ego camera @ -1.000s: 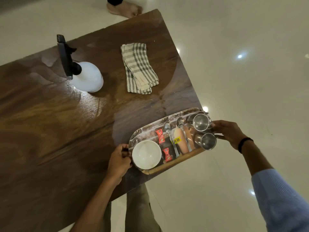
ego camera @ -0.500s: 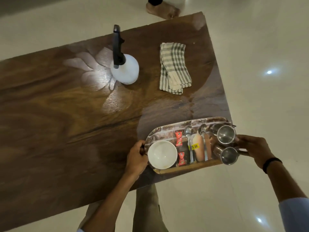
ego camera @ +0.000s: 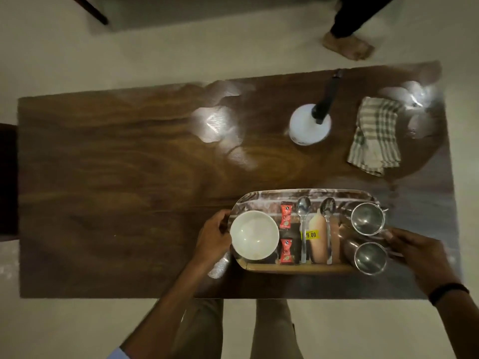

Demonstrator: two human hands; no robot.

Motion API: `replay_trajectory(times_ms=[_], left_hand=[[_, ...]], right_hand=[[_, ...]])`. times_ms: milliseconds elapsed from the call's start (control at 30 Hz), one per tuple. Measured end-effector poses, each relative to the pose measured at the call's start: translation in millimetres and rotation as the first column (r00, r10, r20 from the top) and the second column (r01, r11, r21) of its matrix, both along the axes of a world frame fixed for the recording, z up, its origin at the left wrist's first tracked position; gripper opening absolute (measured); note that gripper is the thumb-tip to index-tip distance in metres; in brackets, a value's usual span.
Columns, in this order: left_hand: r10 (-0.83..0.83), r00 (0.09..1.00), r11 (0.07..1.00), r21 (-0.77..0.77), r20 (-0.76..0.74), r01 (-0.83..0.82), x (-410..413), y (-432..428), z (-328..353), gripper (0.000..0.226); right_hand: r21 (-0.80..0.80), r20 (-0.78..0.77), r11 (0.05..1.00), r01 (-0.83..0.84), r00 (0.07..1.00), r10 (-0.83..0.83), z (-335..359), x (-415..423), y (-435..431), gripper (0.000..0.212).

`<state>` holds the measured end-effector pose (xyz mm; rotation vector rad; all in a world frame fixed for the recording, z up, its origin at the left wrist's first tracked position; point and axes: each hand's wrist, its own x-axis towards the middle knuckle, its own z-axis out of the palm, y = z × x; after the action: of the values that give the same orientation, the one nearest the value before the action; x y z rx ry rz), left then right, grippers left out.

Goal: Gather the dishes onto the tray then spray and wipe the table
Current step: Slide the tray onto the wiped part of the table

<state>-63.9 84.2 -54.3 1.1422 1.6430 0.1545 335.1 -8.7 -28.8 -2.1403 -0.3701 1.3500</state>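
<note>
A printed oval tray (ego camera: 269,196) lies on the near right part of the dark wooden table (ego camera: 116,193). It carries a white bowl (ego camera: 254,235), two red sachets (ego camera: 286,215), two spoons (ego camera: 303,224) and two steel cups (ego camera: 367,222). My left hand (ego camera: 213,239) grips the tray's left end beside the bowl. My right hand (ego camera: 417,252) holds the tray's right end next to the cups. A white spray bottle (ego camera: 309,125) with a black trigger stands beyond the tray. A folded checked cloth (ego camera: 374,136) lies to the bottle's right.
A person's foot (ego camera: 347,46) stands on the pale floor past the table's far edge. My legs (ego camera: 272,330) are at the near edge. A dark chair edge (ego camera: 7,177) sits at the table's left end. Light glare patches mark the tabletop.
The view has swung so the table now lies square across the frame. Both hands keep hold of the tray ends, and the tray sits further in from the table's right corner.
</note>
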Motion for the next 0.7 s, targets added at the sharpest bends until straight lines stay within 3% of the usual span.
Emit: replay_trajectory(times_ms=[133,267,400,700], left_hand=[[0.071,0.997,0.996,0.063,-0.020,-0.070,-62,25,12,0.036],[0.204,0.978,0.975,0.080,0.035,-0.206,-113,51,15,0.042],[0.312,0.944,0.948,0.034,0.102,-0.317,-154,71,8,0.053],[0.355,0.926,0.935,-0.060,0.127,-0.351,-202,110,-14,0.058]], right_hand=[[0.024,-0.067,0.999,-0.047,0.997,0.048,0,-67,42,0.032],[0.031,-0.124,0.998,-0.057,0.990,0.061,-12,-117,80,0.016],[0.029,-0.171,0.995,-0.098,0.980,0.101,-28,-158,109,0.017],[-0.007,-0.155,0.997,-0.082,0.985,0.080,-52,-203,140,0.017]])
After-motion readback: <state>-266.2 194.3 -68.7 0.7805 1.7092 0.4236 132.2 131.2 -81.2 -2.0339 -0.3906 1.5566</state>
